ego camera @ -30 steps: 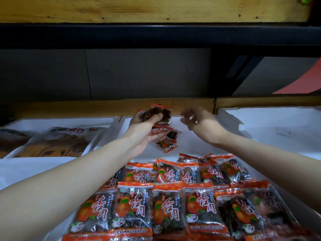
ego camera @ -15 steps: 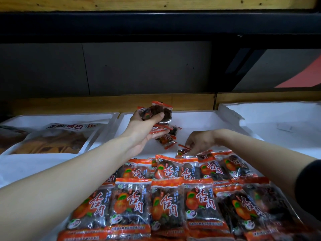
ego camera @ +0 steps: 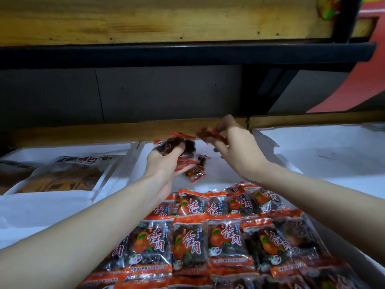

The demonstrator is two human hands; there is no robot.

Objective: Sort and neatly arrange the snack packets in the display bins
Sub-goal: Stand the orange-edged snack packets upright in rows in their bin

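Orange-and-clear plastic snack packets (ego camera: pixel 225 243) of dark dried fruit are lying in overlapping rows, printed faces up, and are filling the near end of the white middle display bin (ego camera: pixel 216 174). Beyond the rows, bare white bin floor is showing.

Over that bare floor, the left hand (ego camera: pixel 164 163) is gripping a small stack (ego camera: pixel 175 144) of the same packets, thumb on top and fingers curled beneath. A few loose packets (ego camera: pixel 195 174) are sitting just below this hand; whether they are hanging from the grip or resting on the floor cannot be told. The right hand (ego camera: pixel 235 149) is pinching a single packet (ego camera: pixel 208 134), blurred by motion, just beside the top of the stack.

Judged step: gathering strays into one squared stack before laying the next row. To do this well:
- Turn each packet face up, with its orange seal pointing the same way as those in the rows.
- Square the edges before adding another.
- Hold the stack lightly; the slick film is likely to slide.

Farther left, a white left bin (ego camera: pixel 133 146) is holding a large clear bag (ego camera: pixel 62 178) of brown snacks. Farther right, a white right bin (ego camera: pixel 333 155) is standing beside the middle one. A wooden ledge (ego camera: pixel 104 132) is running behind all three.
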